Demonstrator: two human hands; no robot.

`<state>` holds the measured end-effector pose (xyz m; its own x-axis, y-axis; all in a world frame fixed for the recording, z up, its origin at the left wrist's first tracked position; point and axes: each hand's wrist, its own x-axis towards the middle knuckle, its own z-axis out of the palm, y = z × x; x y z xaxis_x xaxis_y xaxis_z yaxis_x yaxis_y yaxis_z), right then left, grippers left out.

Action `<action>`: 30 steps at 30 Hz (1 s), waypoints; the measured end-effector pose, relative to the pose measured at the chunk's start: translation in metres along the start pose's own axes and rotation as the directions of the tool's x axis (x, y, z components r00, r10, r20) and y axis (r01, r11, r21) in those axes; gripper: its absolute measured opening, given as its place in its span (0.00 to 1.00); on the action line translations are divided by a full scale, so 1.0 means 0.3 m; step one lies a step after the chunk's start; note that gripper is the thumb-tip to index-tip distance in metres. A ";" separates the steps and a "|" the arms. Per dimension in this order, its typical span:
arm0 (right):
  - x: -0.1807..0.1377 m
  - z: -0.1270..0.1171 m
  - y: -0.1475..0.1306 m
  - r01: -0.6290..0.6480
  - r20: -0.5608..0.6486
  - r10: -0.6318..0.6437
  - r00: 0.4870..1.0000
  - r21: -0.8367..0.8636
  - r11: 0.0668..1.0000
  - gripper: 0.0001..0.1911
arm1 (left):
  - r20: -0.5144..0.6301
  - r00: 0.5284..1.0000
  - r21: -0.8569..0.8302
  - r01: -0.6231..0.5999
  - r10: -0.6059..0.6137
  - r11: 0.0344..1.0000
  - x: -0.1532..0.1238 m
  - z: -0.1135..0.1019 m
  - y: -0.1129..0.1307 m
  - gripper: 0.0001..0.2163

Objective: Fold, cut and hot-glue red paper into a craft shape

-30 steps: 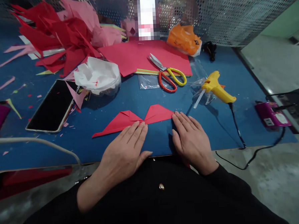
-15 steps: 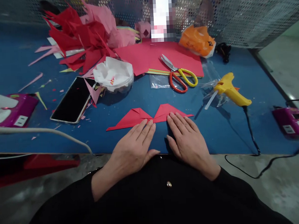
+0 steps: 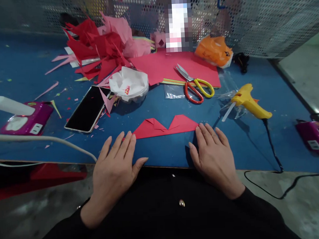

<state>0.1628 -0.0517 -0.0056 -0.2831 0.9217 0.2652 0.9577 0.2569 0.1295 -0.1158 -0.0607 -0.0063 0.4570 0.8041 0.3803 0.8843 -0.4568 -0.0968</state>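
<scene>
A folded red paper [image 3: 162, 129] lies flat near the front of the blue table, with two peaks and a notch between them. My left hand [image 3: 117, 162] rests palm down with fingers stretched out, its fingertips over the paper's left end. At the right end, the fingertips of my right hand [image 3: 213, 152] lie flat on the paper's tip. The fingers of both hands are extended and neither hand grips anything. The paper's two outer tips are hidden under the fingers.
Scissors [image 3: 193, 83] lie on red paper sheets [image 3: 151, 68]. A yellow glue gun [image 3: 248, 100] is at right, a phone [image 3: 88, 109] at left. Behind stand a white paper-lined bowl [image 3: 129, 83], red cut paper [image 3: 96, 44] and an orange packet [image 3: 213, 51]. A cable [image 3: 56, 139] crosses the left edge.
My hands have slid apart along the folded paper, the left to its left end and the right to its right end. The camera view has shifted slightly.
</scene>
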 end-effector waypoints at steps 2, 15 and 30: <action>0.013 -0.001 -0.003 0.017 -0.027 -0.017 1.000 -0.002 1.000 0.25 | -0.033 0.999 0.011 0.001 -0.001 1.000 0.021 0.001 0.001 0.20; 0.159 0.036 -0.032 0.288 -0.288 -0.246 0.926 0.113 0.951 0.16 | -0.225 0.971 -0.010 -0.088 0.084 0.996 0.183 0.047 0.017 0.16; 0.145 0.122 -0.071 0.283 -0.440 -0.129 0.888 0.306 0.909 0.14 | -0.243 0.933 -0.088 -0.295 0.266 0.952 0.220 0.144 0.060 0.16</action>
<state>0.1319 -0.0064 -0.0318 -0.3974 0.6578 0.6398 0.8058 0.5838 -0.0997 -0.0655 0.0005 -0.0227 0.6386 0.5359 0.5523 0.6984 -0.7050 -0.1234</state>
